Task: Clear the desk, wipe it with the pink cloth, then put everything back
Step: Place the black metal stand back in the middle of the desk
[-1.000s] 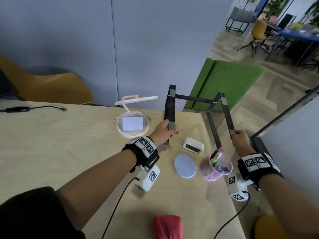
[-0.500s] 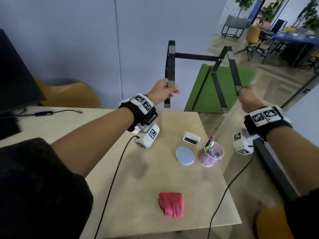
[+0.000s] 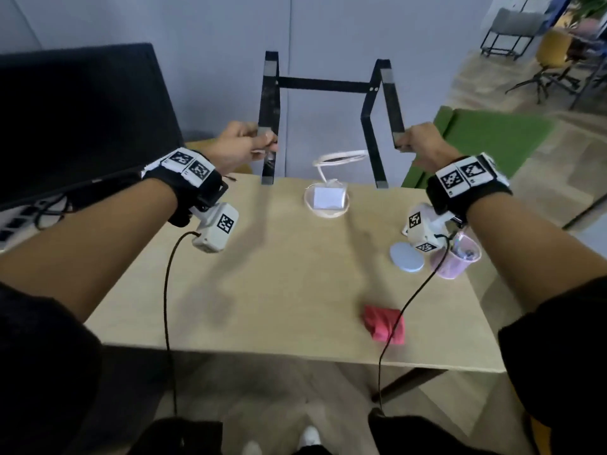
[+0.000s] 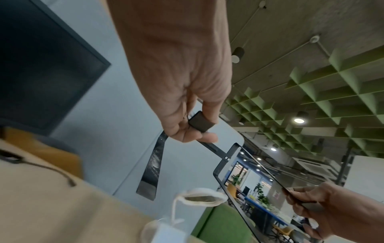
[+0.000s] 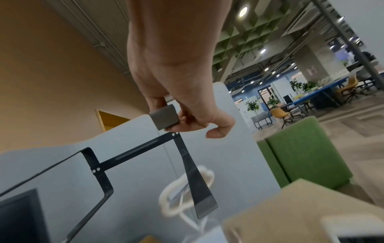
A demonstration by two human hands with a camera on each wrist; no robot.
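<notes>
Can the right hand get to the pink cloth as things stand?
Probably not yet. The right hand grips one bar of the black stand, which the left hand also holds in the air. The pink cloth lies uncovered near the desk's front edge.

Both arms extended forward, raised; left hand [image 3: 241, 148] and right hand [image 3: 423, 144] each curled, gripping.
</notes>
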